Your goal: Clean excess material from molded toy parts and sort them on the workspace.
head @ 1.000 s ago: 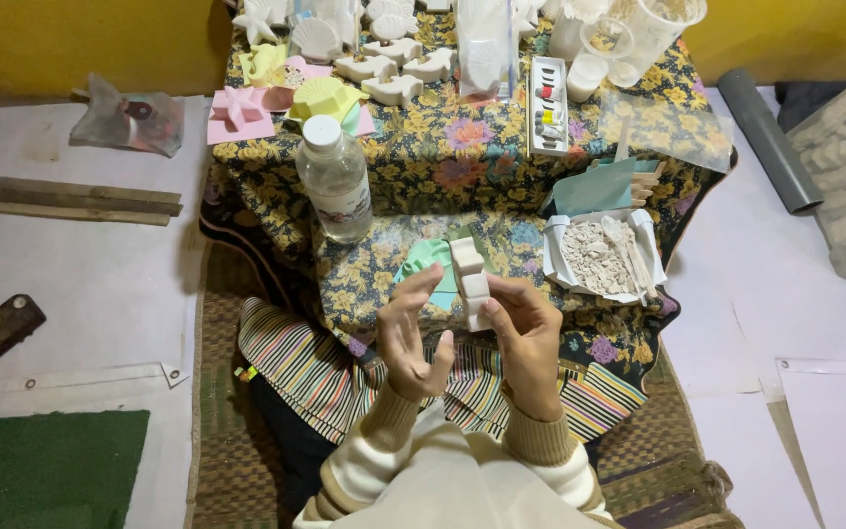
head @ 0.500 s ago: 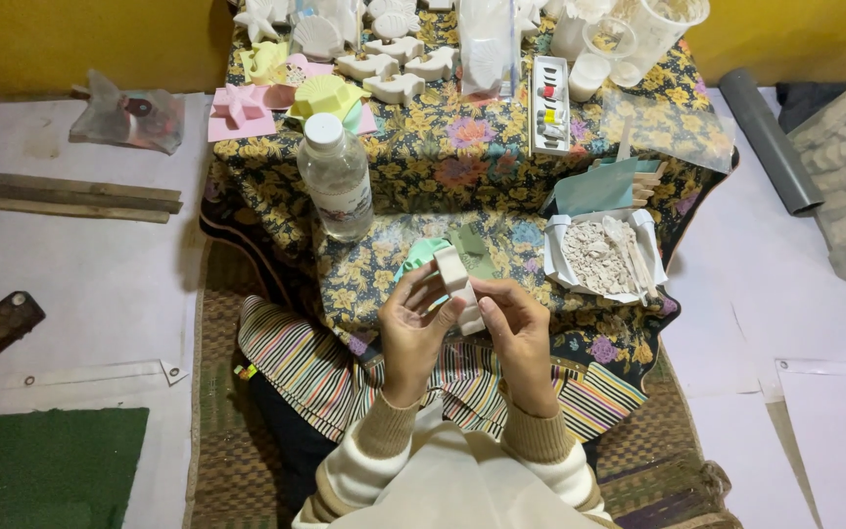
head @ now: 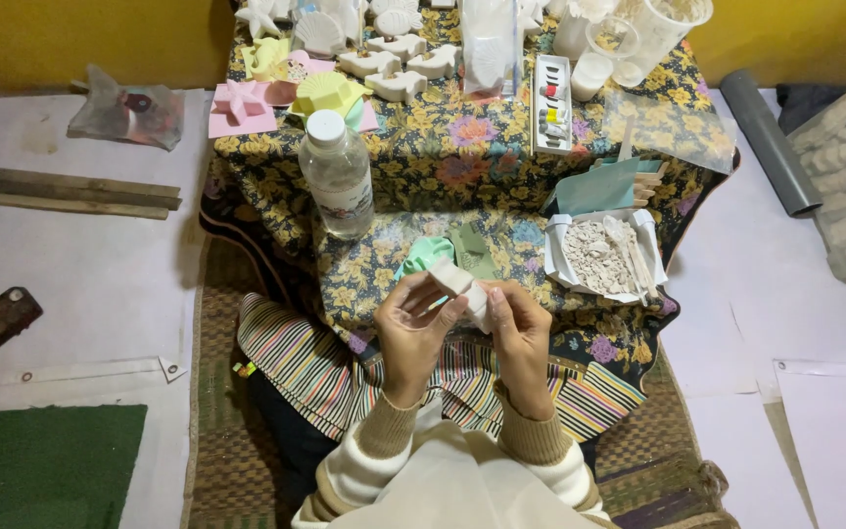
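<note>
While the person sits on the floor, both hands are up in front of the chest, just over the near edge of the low bench (head: 423, 167). The left hand (head: 413, 328) and the right hand (head: 519, 328) are both closed around a small white block (head: 462, 286). The fingers of each hand curl over it from its own side, and the block pokes up between them, tilted a little.

Just behind the block, on the flowery cloth, lies a light green piece (head: 423, 257) with a darker green piece (head: 472, 253) beside it. A clear plastic bottle (head: 337, 176) with a white cap stands upright to the left of them. To the right sits a white paper tray (head: 599, 257) full of pale broken bits, with a flat stick lying in it. A blue-green card (head: 597, 188) leans just behind that tray.

Farther back are a pink star mold (head: 243, 106), a yellow mold (head: 327, 94), some white shapes (head: 396, 61) and a box of little paint tubes (head: 550, 104). Two wooden sticks (head: 75, 192) lie on the floor, well apart from the bench.
</note>
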